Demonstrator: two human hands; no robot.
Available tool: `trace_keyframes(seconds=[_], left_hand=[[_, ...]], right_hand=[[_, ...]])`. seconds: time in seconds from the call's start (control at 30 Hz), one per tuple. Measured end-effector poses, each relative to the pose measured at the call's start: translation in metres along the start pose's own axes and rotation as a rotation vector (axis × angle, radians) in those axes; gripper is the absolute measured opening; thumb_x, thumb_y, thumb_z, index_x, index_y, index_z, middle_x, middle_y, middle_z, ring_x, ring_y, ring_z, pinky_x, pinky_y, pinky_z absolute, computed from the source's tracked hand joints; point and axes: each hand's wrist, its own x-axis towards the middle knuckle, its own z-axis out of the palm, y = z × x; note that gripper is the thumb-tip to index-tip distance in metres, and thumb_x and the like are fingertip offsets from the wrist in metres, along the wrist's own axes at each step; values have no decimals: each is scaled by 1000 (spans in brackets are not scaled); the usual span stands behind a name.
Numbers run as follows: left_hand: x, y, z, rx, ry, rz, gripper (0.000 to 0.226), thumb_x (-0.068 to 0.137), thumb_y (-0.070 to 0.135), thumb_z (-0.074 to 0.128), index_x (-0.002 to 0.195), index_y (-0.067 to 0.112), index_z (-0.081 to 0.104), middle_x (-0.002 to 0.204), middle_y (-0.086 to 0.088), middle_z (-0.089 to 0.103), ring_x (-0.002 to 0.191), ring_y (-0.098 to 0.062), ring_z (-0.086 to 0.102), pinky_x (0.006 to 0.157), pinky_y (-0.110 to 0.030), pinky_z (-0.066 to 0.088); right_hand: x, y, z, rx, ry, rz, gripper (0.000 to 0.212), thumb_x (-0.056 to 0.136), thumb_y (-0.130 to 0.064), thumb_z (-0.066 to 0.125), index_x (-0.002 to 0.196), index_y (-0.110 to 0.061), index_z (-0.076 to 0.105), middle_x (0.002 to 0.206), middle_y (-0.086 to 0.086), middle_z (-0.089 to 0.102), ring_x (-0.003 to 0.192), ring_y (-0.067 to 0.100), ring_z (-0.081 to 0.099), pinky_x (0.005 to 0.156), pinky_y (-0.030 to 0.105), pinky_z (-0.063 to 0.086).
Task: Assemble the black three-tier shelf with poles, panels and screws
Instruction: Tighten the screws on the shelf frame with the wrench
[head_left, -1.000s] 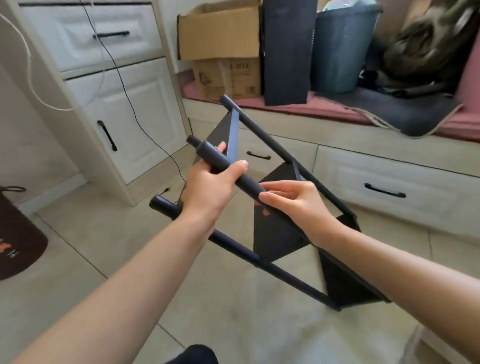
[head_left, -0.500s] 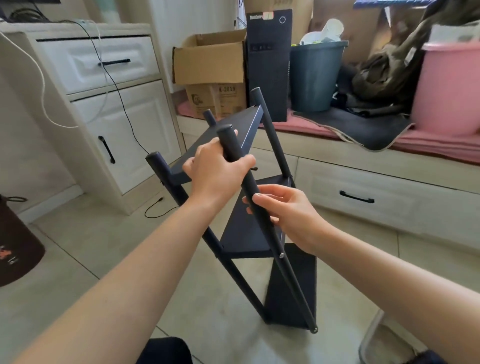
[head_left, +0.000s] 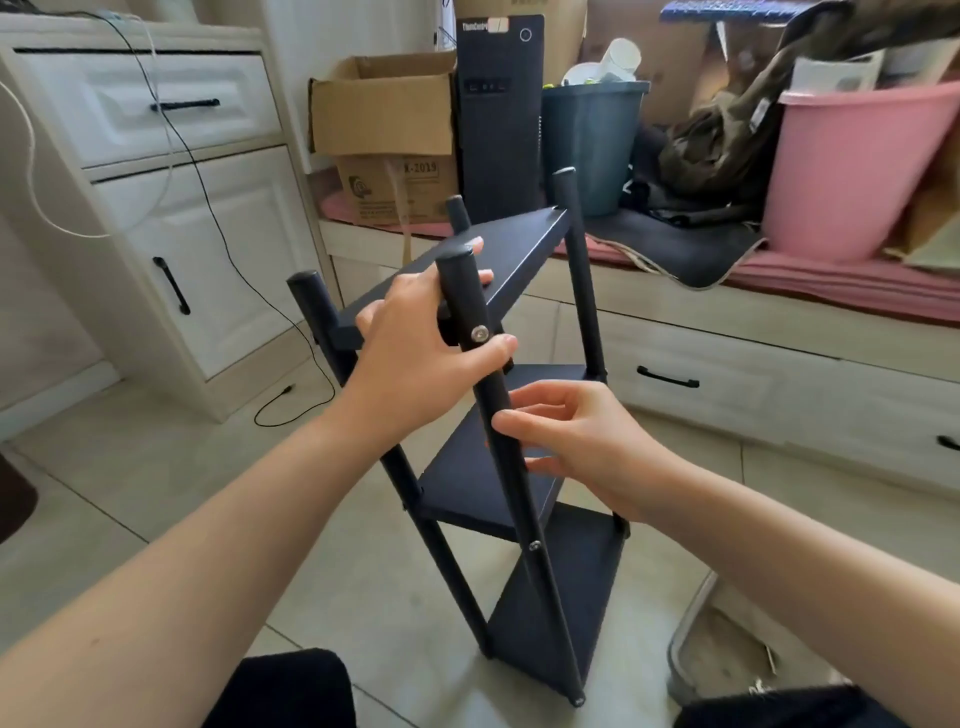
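Observation:
The black three-tier shelf (head_left: 524, 249) stands nearly upright on the tiled floor, its poles leaning slightly. Three black panels sit between the poles: top, middle (head_left: 467, 467) and bottom (head_left: 566, 613). My left hand (head_left: 415, 353) grips the near front pole (head_left: 498, 415) just below its top, thumb beside a silver screw (head_left: 479, 334), fingers lying on the top panel. My right hand (head_left: 571, 441) holds the same pole lower down, fingers curled round it. A second screw (head_left: 534, 545) shows lower on that pole.
A white cabinet (head_left: 208, 249) with a trailing black cable stands at the left. Behind the shelf, a bench with drawers (head_left: 727, 384) carries a cardboard box (head_left: 384, 114), a black computer tower (head_left: 498, 114), a dark bin (head_left: 592, 140) and a pink tub (head_left: 857, 171).
The shelf has swung from lying tilted in the air to standing nearly upright on the floor. Both hands stayed on the front pole.

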Motion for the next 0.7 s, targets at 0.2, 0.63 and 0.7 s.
trace_keyframes(seconds=[0.2, 0.63, 0.7], left_hand=[[-1, 2, 0, 7, -80, 53, 74, 78, 36, 79, 140, 48, 39, 128, 22, 61, 123, -4, 55, 115, -49, 35], [11, -13, -15, -64, -158, 94, 68, 79, 18, 84, 127, 51, 50, 128, 30, 61, 114, 17, 54, 87, 1, 40], [12, -14, -17, -71, -183, 103, 65, 78, 15, 84, 128, 44, 55, 126, 34, 60, 117, 16, 54, 90, -1, 41]], right_hand=[[-14, 8, -10, -64, -68, -8, 23, 88, -11, 73, 109, -18, 70, 99, -1, 77, 93, 14, 73, 76, 25, 59], [25, 33, -112, -281, 474, 99, 29, 93, -23, 67, 119, -11, 62, 103, 6, 71, 93, 19, 69, 80, 33, 57], [29, 38, -117, -293, 522, 121, 39, 94, -27, 66, 128, -9, 55, 112, 7, 66, 101, 21, 65, 88, 39, 56]])
